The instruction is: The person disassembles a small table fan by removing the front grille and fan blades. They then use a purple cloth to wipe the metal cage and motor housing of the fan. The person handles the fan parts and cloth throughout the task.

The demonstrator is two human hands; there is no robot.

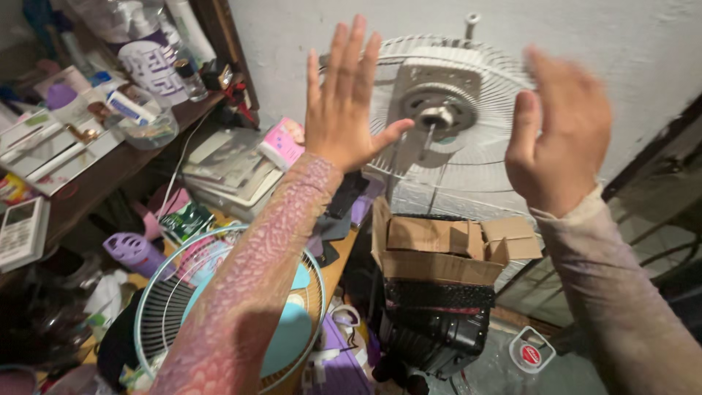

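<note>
Cluttered desk (88, 183), cardboard box (439, 252) beneath fan (446, 117)

White wire fan grille (468, 157), shiny metal shaft (437, 117), matt brown cardboard box (439, 252)

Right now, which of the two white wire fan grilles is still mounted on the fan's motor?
The upright white wire rear grille between the raised hands, against the wall, with the motor shaft at its centre. The other grille lies loose lower left.

Bare hands; left arm (248, 292) in pink lace-patterned sleeve, right arm (621, 300) in pale beige sleeve.
</note>
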